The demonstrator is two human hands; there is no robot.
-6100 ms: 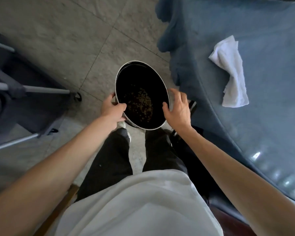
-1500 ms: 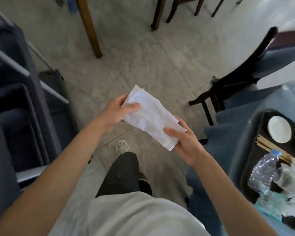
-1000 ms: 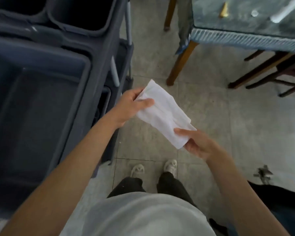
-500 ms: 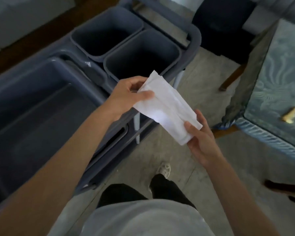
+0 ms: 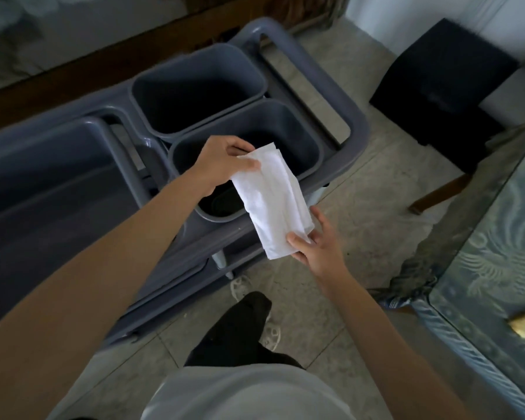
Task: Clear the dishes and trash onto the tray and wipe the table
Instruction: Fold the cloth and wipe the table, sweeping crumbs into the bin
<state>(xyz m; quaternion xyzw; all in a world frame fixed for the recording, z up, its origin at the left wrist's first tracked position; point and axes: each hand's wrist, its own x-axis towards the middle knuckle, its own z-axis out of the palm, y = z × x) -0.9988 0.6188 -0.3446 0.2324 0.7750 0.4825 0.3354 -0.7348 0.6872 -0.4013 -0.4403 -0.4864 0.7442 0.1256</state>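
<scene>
Fingers (image 5: 249, 165) of both hands pinch the folded white cloth (image 5: 273, 204) at opposite ends above the cart's nearer bin (image 5: 312, 153) — soft, light, floppy — best held by its edges.

White cloth (image 5: 273, 201) at centre. Grey-blue cart (image 5: 331, 95) and bins (image 5: 194, 86) at upper left. Black box (image 5: 443, 77) at upper right. Pale grey tiled floor (image 5: 361, 207). Teal swirl-patterned tablecloth (image 5: 503, 237) at right. Black trousers (image 5: 234, 331), white shirt (image 5: 249, 395) below.
</scene>
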